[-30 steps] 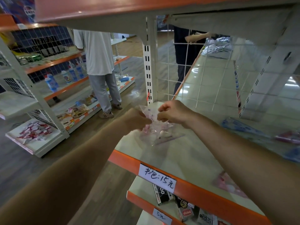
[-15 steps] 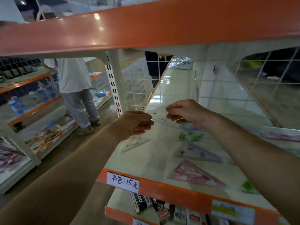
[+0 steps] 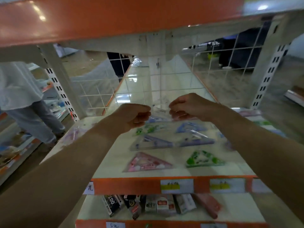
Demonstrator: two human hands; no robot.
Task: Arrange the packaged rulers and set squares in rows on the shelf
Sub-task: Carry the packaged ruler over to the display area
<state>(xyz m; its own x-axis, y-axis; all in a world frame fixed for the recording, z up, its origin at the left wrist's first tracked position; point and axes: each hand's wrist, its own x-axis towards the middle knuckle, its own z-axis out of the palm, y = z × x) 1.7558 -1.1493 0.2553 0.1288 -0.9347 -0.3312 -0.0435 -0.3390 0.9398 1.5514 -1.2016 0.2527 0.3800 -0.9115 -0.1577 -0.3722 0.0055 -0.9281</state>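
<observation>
The left hand point(image 3: 134, 116) and right hand point(image 3: 185, 106) each pinch an end of a clear packet point(image 3: 160, 106) (contents too blurred to name) above the shelf point(image 3: 181, 171), well behind the pink set square point(image 3: 148, 162), which looks like the placing step, so next it needs lowering into a gap behind that square.
</observation>
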